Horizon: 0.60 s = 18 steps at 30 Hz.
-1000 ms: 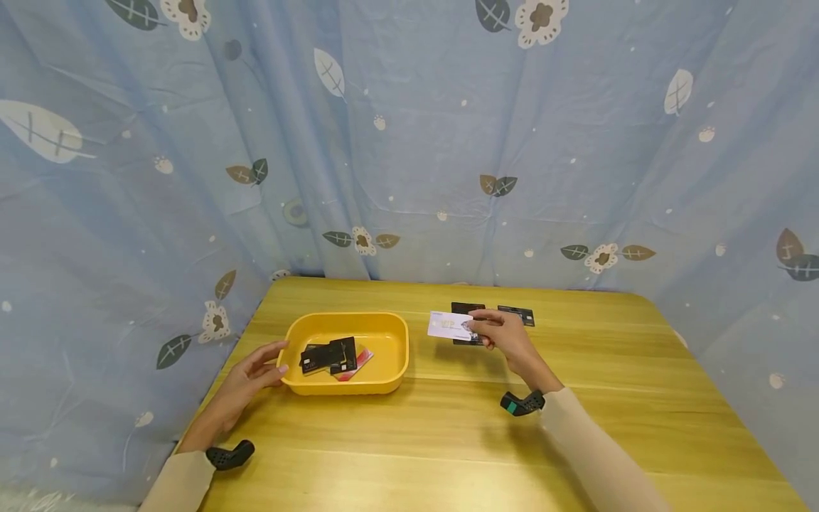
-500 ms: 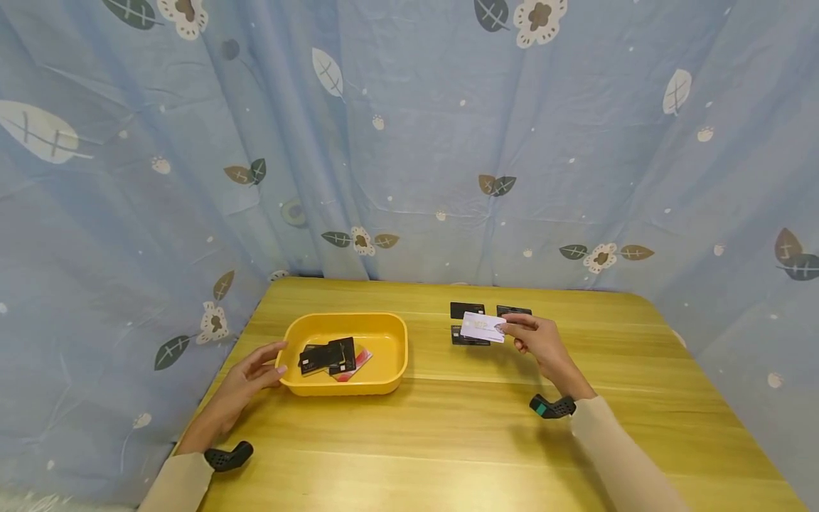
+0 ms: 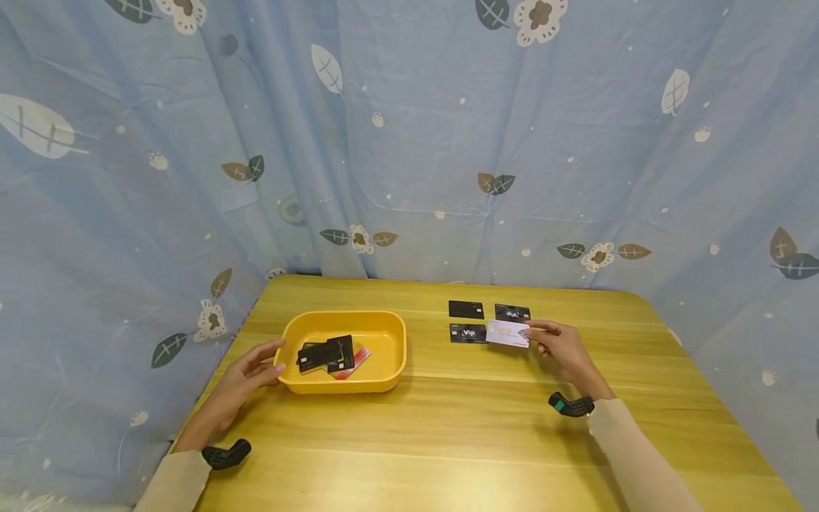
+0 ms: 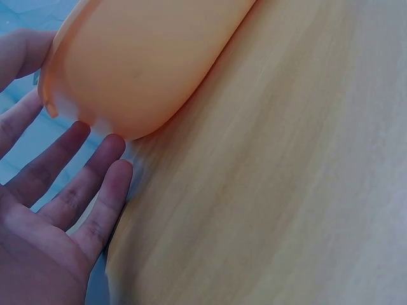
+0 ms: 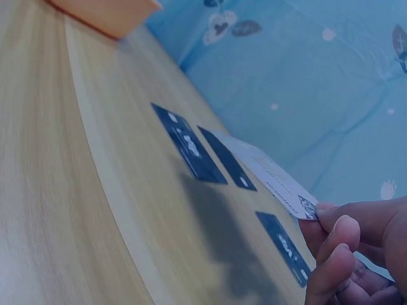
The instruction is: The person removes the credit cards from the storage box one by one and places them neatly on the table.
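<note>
My right hand (image 3: pixel 559 346) pinches a white VIP card (image 3: pixel 507 333) by its right end, between thumb and fingers. The card is held over the table, just right of a black VIP card (image 3: pixel 468 333). In the right wrist view, the white card (image 5: pixel 267 171) appears edge-on above the dark cards. Behind it lie a black card (image 3: pixel 466 309) and another black VIP card (image 3: pixel 512 313). My left hand (image 3: pixel 246 377) touches the left rim of a yellow tray (image 3: pixel 384 385), its fingers spread and fairly straight along the outer wall in the left wrist view.
Inside the tray lies a loose pile of black cards (image 3: pixel 323 355) with a red and white card (image 3: pixel 354 361) partly under them. The wooden table (image 3: pixel 409 441) ends at a blue patterned curtain (image 3: pixel 409 142) behind and at both sides.
My right hand has carried the white card to the right and lowered it, uncovering the front-left black VIP card. My left hand has stayed at the tray's rim.
</note>
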Motion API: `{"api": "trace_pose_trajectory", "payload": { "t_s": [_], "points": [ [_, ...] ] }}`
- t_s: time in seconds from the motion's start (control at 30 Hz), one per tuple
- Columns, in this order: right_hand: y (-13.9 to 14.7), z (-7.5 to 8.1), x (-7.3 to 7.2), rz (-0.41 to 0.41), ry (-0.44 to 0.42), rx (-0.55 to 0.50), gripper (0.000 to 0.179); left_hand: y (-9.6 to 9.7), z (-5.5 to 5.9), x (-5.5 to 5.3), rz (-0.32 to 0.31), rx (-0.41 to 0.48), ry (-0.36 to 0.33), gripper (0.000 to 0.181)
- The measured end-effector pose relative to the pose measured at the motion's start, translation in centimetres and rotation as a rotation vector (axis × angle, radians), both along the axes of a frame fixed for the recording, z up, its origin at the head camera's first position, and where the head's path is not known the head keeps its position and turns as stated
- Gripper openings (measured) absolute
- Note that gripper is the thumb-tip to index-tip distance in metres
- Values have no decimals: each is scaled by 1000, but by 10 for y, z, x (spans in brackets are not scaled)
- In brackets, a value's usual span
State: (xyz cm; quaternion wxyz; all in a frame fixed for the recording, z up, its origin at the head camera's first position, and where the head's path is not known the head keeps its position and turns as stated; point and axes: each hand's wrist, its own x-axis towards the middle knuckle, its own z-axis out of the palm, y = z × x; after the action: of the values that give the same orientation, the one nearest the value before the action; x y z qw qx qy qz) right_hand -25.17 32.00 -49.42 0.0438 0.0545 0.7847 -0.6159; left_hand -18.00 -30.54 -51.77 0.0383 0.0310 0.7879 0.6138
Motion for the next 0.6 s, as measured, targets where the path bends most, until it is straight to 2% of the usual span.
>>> {"api": "trace_pose_trajectory", "payload": {
  "t_s": [0.13, 0.37, 0.6],
  "points": [
    [8, -3, -1, -1, -3, 22, 49, -1, -1, 0, -3, -3, 4, 66],
    [16, -12, -8, -53, -61, 10, 45, -2, -2, -1, -12, 1, 12, 67],
    [20, -18, -17, -64, -73, 61, 40, -1, -2, 0, -9, 5, 6, 67]
  ]
}}
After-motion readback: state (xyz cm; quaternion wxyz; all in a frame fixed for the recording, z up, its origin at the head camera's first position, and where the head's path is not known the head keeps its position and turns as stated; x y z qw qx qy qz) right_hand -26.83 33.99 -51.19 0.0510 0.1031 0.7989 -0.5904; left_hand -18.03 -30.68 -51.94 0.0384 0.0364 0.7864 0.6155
